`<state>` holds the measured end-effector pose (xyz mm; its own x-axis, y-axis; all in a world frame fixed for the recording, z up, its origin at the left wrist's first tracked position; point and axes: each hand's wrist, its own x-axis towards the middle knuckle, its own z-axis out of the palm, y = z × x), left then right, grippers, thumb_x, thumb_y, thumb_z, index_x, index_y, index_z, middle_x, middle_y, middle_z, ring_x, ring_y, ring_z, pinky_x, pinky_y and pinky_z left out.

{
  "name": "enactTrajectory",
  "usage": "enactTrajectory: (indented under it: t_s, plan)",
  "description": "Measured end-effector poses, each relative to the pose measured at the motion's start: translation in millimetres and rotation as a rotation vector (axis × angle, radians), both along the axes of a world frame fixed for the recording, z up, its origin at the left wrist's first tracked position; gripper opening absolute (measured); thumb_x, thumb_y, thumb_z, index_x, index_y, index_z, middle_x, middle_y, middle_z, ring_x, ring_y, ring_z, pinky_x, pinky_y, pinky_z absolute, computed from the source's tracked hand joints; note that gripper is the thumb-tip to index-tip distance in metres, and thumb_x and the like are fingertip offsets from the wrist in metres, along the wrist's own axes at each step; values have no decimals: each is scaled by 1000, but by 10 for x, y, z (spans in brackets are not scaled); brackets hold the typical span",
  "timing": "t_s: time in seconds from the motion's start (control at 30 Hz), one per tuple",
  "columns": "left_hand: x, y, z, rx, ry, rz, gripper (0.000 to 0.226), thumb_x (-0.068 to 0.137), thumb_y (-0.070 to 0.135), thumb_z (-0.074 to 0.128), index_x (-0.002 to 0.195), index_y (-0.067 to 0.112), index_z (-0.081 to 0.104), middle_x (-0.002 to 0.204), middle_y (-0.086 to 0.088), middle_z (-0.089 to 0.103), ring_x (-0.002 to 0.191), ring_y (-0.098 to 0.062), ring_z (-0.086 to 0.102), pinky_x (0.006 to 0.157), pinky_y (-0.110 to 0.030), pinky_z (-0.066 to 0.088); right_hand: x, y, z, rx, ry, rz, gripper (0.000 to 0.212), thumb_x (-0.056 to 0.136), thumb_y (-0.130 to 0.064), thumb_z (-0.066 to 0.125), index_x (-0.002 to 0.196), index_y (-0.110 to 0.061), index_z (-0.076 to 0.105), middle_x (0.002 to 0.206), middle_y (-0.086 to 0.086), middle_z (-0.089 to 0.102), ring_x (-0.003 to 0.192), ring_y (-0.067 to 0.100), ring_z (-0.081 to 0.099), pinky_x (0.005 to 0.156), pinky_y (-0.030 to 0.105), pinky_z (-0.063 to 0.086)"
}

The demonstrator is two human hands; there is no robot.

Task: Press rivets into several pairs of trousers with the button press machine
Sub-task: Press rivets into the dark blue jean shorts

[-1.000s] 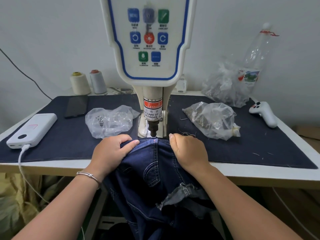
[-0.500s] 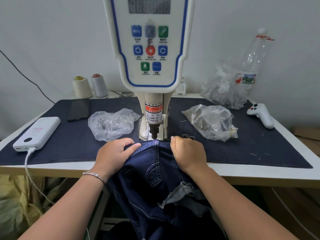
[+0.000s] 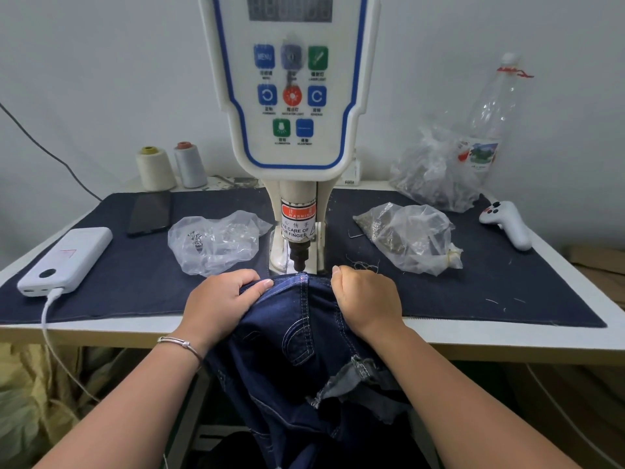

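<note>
The dark blue denim trousers (image 3: pixel 297 336) are hanging over the front edge of the bench (image 3: pixel 507 340), their top edge lying just beneath the black punch (image 3: pixel 299 257) of the button press machine (image 3: pixel 294 96). The left hand (image 3: pixel 220 306) is gripping the fabric on its side, fingers curled over a fold and thumb lying along the top edge. The right hand (image 3: pixel 367 304) is clutching the cloth on the other side with its fingers bent under. A small red light spot is showing on the seam between the hands.

Left of the machine a clear bag (image 3: pixel 216 242) holding a few metal pieces is lying on the dark mat (image 3: pixel 473 292), with a phone (image 3: pixel 148 213), a white power bank (image 3: pixel 64 260) and two thread cones (image 3: pixel 170 167) farther out. To the right are lying a second plastic bag (image 3: pixel 409 238), a white controller (image 3: pixel 507 225) and a plastic bottle (image 3: pixel 490 120).
</note>
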<state>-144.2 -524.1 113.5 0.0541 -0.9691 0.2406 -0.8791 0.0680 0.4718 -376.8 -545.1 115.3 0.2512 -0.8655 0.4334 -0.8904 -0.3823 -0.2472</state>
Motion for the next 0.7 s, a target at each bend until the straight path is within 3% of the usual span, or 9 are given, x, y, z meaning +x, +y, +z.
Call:
enactTrajectory:
  t_s: [0.17, 0.3, 0.5, 0.7]
  plan:
    - [10, -13, -10, -11, -8, -5, 34, 97, 50, 54, 77, 25, 63, 70, 9, 63, 75, -11, 56, 60, -31, 39, -4, -2, 3, 3, -4, 5, 40, 105, -25, 32, 76, -10, 56, 70, 10, 66, 64, 36, 60, 55, 32, 28]
    - [15, -4, -22, -10, -24, -9, 36, 97, 51, 53, 77, 23, 61, 70, 8, 62, 75, -12, 56, 62, -32, 42, 0, 11, 11, 21, 3, 21, 38, 105, -25, 31, 73, -14, 48, 70, 10, 66, 64, 34, 59, 56, 31, 27]
    - [11, -2, -12, -16, -10, -18, 34, 98, 50, 53, 77, 25, 62, 71, 8, 63, 75, -10, 57, 63, -32, 43, -3, 20, 22, 10, -22, 24, 38, 104, -24, 34, 69, -15, 43, 63, 8, 61, 54, 26, 41, 54, 31, 24]
    - [-36, 4, 39, 17, -27, -23, 36, 99, 51, 50, 78, 24, 60, 72, 7, 63, 76, -13, 57, 64, -33, 43, -3, 57, 36, 23, -36, 2, 38, 104, -25, 34, 70, -14, 46, 62, 7, 58, 56, 31, 48, 51, 33, 20]
